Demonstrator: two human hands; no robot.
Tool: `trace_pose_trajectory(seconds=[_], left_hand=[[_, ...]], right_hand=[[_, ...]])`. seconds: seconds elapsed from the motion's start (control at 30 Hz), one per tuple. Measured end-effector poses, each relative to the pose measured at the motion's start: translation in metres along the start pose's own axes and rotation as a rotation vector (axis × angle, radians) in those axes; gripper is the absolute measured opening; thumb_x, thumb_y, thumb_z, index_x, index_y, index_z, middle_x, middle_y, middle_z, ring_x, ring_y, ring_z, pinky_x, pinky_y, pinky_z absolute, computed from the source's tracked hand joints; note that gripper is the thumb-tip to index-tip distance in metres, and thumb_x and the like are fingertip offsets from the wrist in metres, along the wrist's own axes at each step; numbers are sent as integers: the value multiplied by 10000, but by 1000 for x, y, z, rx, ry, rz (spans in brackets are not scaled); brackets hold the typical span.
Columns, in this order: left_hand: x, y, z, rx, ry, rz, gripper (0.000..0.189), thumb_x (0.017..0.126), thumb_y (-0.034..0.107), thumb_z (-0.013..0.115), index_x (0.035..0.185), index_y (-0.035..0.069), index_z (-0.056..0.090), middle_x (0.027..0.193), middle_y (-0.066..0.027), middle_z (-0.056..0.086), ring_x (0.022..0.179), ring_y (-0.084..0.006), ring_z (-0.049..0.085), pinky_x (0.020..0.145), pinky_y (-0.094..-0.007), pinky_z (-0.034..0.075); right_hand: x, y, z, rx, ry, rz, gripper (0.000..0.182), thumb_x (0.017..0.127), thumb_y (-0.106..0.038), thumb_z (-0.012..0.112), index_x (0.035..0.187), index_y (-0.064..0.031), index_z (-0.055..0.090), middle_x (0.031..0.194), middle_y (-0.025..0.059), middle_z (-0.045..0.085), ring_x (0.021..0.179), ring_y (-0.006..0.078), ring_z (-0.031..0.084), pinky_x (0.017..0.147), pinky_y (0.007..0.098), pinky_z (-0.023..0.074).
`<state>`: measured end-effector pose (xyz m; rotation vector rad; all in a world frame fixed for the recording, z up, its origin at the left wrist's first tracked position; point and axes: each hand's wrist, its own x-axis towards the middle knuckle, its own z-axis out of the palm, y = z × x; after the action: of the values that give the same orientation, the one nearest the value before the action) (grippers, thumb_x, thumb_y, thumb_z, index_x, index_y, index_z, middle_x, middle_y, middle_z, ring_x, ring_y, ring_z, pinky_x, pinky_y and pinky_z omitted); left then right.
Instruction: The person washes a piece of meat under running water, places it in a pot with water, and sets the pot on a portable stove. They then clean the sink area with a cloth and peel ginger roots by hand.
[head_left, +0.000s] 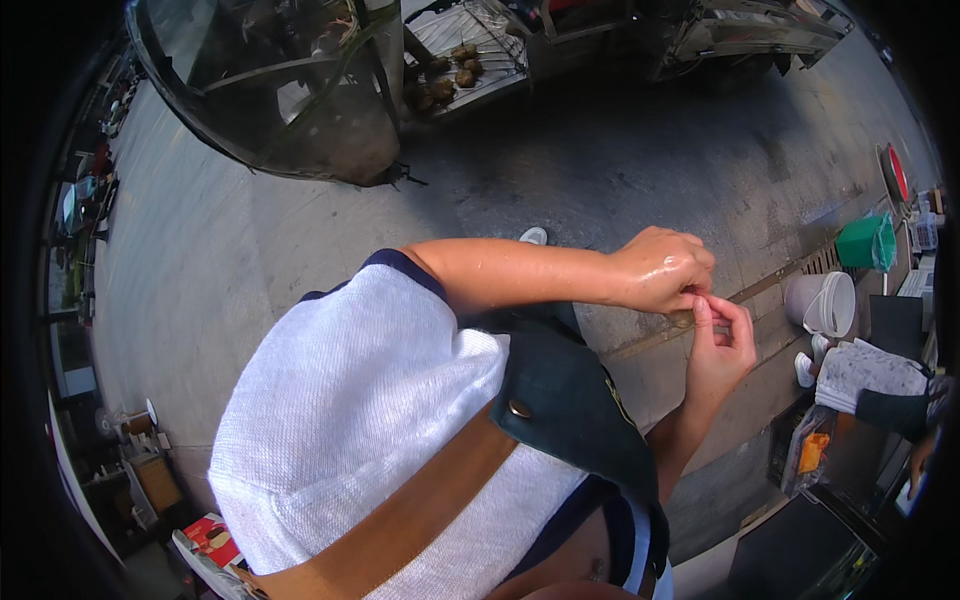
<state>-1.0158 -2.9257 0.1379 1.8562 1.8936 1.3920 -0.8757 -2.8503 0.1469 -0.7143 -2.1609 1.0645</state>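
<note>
My left arm reaches across from the left, and my left hand (660, 271) is curled, with a wet-looking sheen on its back. Just below it is my right hand (720, 341), raised with its thumb and forefinger pinched together at the left hand's fingertips. The fingers of both hands meet there. A small yellowish-brown patch (681, 319) shows under the left hand; what it is cannot be told. Curled fingers hide anything between them. I wear a white short-sleeved top (360, 375) and a dark apron (570, 397) with a brown strap (405, 510).
Ahead stand a clear curved cover (300, 135) and a metal tray (499, 71) bearing several brown lumps. On the right are a green bin (862, 241), a white bucket (817, 304), a floor grate (819, 260) and another person (870, 382). A black surface (802, 555) lies lower right.
</note>
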Motion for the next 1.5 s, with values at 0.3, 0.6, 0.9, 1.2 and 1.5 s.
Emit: trace_pose_trajectory(seconds=[0.3, 0.6, 0.9, 1.2, 1.5], left_hand=[[-18, -119, -63, -101, 72, -271, 66, 634, 139, 687, 672, 101, 650, 753, -22, 524, 763, -210, 476, 649, -316, 425], [-34, -277, -128, -60, -21, -465, 78, 621, 117, 682, 677, 85, 639, 741, -19, 531, 784, -217, 501, 670, -333, 433], [-50, -369, -150, -224, 178, -790, 98, 636, 92, 707, 681, 51, 631, 757, -33, 564, 773, -188, 485, 669, -304, 409], [-55, -390, -167, -345, 276, -1030, 80, 699, 99, 698, 696, 55, 632, 769, -38, 571, 846, -172, 488, 778, -296, 372], [-131, -515, -141, -543, 471, -1415, 100, 718, 136, 692, 757, 50, 658, 748, -19, 606, 757, -126, 541, 722, -275, 408]], right_hand=[[76, 4, 111, -68, -105, 16, 168, 724, -60, 673, 886, -57, 629, 849, 13, 540, 648, 74, 484, 422, 183, 288], [143, 25, 273, 22, -306, 310, 328, 699, -94, 690, 1010, -75, 589, 933, 40, 515, 723, 116, 494, 477, 193, 359], [130, 135, 381, 389, -435, 678, 645, 718, -42, 656, 1279, -37, 336, 1224, 128, 415, 783, 131, 518, 676, 238, 435], [129, 169, 435, 350, -582, 481, 264, 795, -56, 571, 1054, -47, 518, 937, 42, 510, 758, 111, 503, 643, 222, 415], [134, 145, 450, 829, -448, 1189, 65, 867, -133, 511, 841, -74, 521, 569, -73, 357, 461, 7, 272, 400, 171, 192]])
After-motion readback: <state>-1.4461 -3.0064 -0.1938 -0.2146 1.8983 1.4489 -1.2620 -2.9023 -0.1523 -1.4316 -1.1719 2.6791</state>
